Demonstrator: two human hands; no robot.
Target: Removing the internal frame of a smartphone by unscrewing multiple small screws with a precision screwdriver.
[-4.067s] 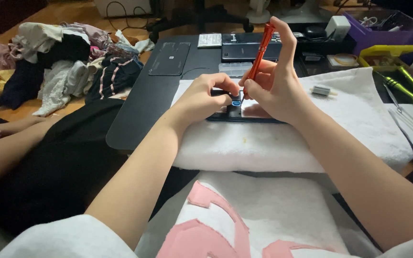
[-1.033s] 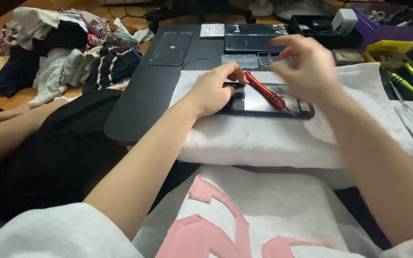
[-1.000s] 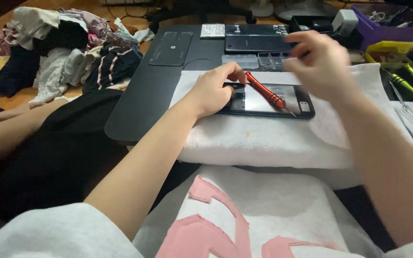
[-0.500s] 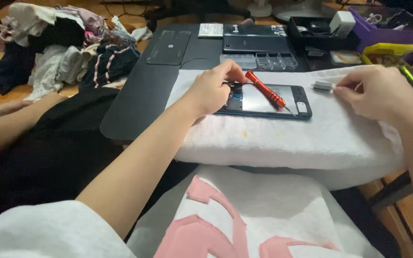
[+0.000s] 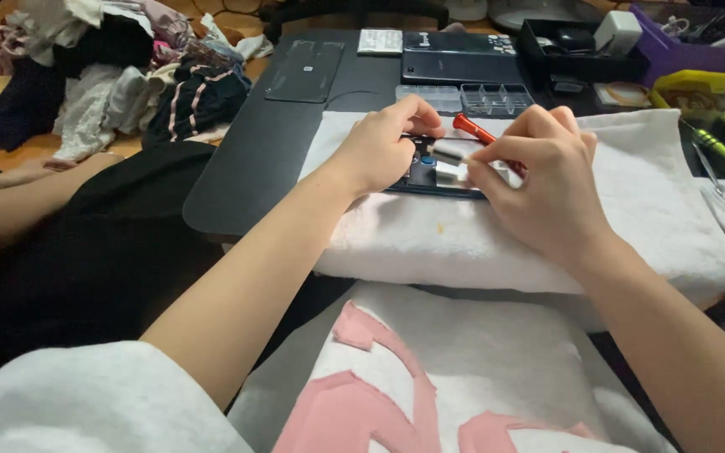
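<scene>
The right hand (image 5: 547,180) is curled, its thumb and fingers pinched on a small silver metal tool (image 5: 449,153) whose tip points left over an opened dark smartphone (image 5: 430,172). The left hand (image 5: 383,147) rests loosely closed on the left end of the phone, fingertips pressing its edge, with nothing gripped inside. The phone lies flat on a folded white towel (image 5: 631,210), largely hidden by both hands; blue and white parts show inside it. A red-handled screwdriver (image 5: 473,130) lies just behind the phone, partly covered by the right hand. The towel sits on a black desk (image 5: 245,176). Beyond the hands lie a clear plastic compartment tray (image 5: 484,98), a dark phone back cover (image 5: 304,71) and a dark rectangular slab (image 5: 455,63). Well to the left is a pile of crumpled clothes (image 5: 111,67); at the right edge, yellow-green tools (image 5: 715,109).
</scene>
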